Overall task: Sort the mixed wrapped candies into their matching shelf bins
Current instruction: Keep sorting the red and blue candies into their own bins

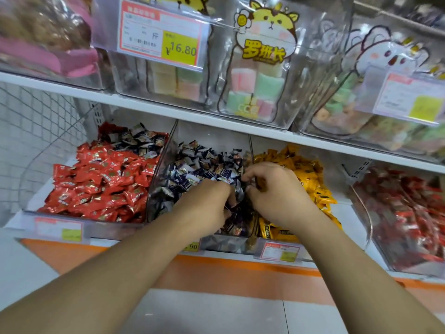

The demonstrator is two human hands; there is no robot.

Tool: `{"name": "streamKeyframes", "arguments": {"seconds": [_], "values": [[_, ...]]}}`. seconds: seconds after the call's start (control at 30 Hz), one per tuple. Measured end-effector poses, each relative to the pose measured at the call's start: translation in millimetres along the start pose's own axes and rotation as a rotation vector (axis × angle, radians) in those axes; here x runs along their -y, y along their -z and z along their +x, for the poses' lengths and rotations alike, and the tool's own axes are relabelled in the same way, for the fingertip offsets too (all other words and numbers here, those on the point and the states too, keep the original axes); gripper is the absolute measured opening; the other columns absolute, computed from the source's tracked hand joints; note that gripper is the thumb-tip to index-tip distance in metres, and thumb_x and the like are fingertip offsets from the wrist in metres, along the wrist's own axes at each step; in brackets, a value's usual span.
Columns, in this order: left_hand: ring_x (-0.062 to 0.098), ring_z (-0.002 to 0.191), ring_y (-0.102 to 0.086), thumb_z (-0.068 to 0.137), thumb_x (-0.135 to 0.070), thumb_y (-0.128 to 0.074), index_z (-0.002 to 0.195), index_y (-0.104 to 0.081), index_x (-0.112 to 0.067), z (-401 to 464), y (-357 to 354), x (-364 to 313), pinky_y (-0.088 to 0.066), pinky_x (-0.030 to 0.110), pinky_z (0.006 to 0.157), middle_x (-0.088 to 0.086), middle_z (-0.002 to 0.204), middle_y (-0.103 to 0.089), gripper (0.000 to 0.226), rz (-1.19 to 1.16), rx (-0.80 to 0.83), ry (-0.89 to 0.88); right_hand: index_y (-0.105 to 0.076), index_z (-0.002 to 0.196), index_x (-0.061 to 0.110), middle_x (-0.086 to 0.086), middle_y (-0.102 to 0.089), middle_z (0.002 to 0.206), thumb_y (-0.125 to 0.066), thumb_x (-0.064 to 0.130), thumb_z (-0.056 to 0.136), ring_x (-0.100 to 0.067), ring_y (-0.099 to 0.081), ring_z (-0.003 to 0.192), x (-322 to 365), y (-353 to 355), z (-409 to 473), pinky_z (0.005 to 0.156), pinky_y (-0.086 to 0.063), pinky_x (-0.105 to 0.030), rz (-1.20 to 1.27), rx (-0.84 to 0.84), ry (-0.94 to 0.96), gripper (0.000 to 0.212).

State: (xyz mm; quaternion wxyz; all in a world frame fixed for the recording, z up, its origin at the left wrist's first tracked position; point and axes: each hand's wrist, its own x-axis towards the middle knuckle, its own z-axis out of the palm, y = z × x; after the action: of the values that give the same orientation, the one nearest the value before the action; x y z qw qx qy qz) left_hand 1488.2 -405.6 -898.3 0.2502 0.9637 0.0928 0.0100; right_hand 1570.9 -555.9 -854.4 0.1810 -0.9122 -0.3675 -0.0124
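Mid-sort: both hands dig in dark-candy bin [192, 169]; left hand [204, 203] and right hand [272, 191] curled, contents unclear. Dark strays remain in far red bin [96, 182].

Glossy crinkled foil candy wrappers [101, 179] in clear smooth plastic bins [154, 179].

— On the lower white shelf [351, 208]?
— Clear bins side by side: red candies [101, 186], dark blue candies [199, 165], yellow candies [310, 179], another red lot far right.
— On the upper shelf [168, 109]?
— Clear bins of bagged pastel sweets [252, 88].
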Motion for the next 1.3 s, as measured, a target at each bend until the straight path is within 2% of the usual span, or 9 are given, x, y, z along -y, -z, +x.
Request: {"name": "streamKeyframes", "arguments": {"seconds": [0.1,0.23,0.4,0.5,0.8,1.0,1.1,1.2,1.3], "values": [[0.018,0.074,-0.064,0.091,-0.008,-0.071,0.101,-0.07,-0.026,-4.9,11.6,15.0,-0.055,0.035,0.063,-0.001,0.093,-0.064,0.021,0.048,-0.11,0.076,-0.074,0.115,0.023,0.006,-0.065,0.129,-0.069,0.018,0.094,-0.014,-0.054,0.126,1.0,2.8,0.0,0.099,-0.032,-0.016,0.0,0.014,-0.006,0.023],[0.022,0.115,-0.054,0.087,-0.011,-0.074,0.119,-0.071,-0.028,-7.0,13.7,31.8,-0.052,0.042,0.098,-0.006,0.121,-0.06,0.036,0.218,-0.242,-0.024,-0.073,0.118,0.023,0.006,-0.065,0.129,-0.068,0.018,0.096,-0.013,-0.054,0.124,0.8,4.1,-0.8,0.096,-0.031,-0.014,0.007,0.022,-0.008,0.023],[0.012,0.122,-0.051,0.093,-0.047,-0.069,0.125,-0.068,-0.035,-3.5,-5.8,9.4,-0.036,0.033,0.109,-0.019,0.132,-0.058,0.034,0.062,-0.036,-0.222,-0.074,0.115,0.022,0.005,-0.066,0.127,-0.067,0.016,0.095,-0.013,-0.055,0.123,1.2,2.6,-0.8,0.096,-0.033,-0.015,0.011,0.014,-0.006,0.022],[0.016,0.121,-0.055,0.092,-0.046,-0.072,0.128,-0.066,-0.037,1.7,-18.5,4.6,-0.042,0.034,0.105,-0.019,0.138,-0.056,0.038,-0.007,0.091,-0.155,-0.075,0.115,0.023,0.006,-0.066,0.128,-0.067,0.016,0.095,-0.013,-0.055,0.124,1.1,1.4,-0.9,0.096,-0.032,-0.014,0.016,0.007,-0.011,0.022],[0.016,0.086,-0.066,0.088,-0.035,-0.079,0.101,-0.074,-0.032,0.8,-2.5,17.3,-0.06,0.038,0.081,-0.007,0.106,-0.068,0.014,0.07,0.099,-0.022,-0.074,0.115,0.023,0.005,-0.064,0.132,-0.065,0.018,0.096,-0.014,-0.052,0.128,-2.7,1.1,1.3,0.096,-0.031,-0.014,0.028,0.018,-0.025,0.021],[0.022,0.104,-0.06,0.086,-0.02,-0.072,0.105,-0.073,-0.025,-4.9,5.1,28.6,-0.053,0.039,0.093,-0.004,0.105,-0.066,0.02,0.448,-0.07,-0.045,-0.075,0.116,0.02,0.004,-0.066,0.131,-0.064,0.015,0.097,-0.015,-0.055,0.127,-3.9,2.9,0.2,0.099,-0.04,-0.019,0.041,0.024,-0.004,0.023],[0.017,0.114,-0.054,0.092,-0.025,-0.071,0.117,-0.072,-0.03,-2.5,4.3,19.3,-0.047,0.034,0.099,-0.009,0.117,-0.063,0.025,0.276,-0.094,-0.137,-0.075,0.116,0.021,0.003,-0.065,0.131,-0.063,0.014,0.097,-0.015,-0.056,0.126,-4.7,3.3,0.2,0.103,-0.045,-0.025,0.048,0.023,-0.006,0.023],[0.01,0.102,-0.063,0.095,-0.031,-0.07,0.12,-0.072,-0.036,3.5,-3.4,3.2,-0.051,0.026,0.087,-0.015,0.117,-0.068,0.026,-0.018,0.026,-0.116,-0.074,0.114,0.02,0.002,-0.066,0.129,-0.065,0.015,0.096,-0.016,-0.057,0.125,-7.2,1.0,1.2,0.101,-0.046,-0.026,0.057,0.008,-0.001,0.022],[0.007,0.09,-0.067,0.092,-0.031,-0.074,0.118,-0.072,-0.041,8.9,-19.9,4.6,-0.057,0.028,0.08,-0.016,0.11,-0.072,0.028,-0.062,0.116,-0.09,-0.074,0.113,0.021,0.003,-0.066,0.128,-0.066,0.016,0.095,-0.015,-0.055,0.125,-8.3,-0.7,1.5,0.1,-0.045,-0.025,0.062,0.006,-0.01,0.021]]}}
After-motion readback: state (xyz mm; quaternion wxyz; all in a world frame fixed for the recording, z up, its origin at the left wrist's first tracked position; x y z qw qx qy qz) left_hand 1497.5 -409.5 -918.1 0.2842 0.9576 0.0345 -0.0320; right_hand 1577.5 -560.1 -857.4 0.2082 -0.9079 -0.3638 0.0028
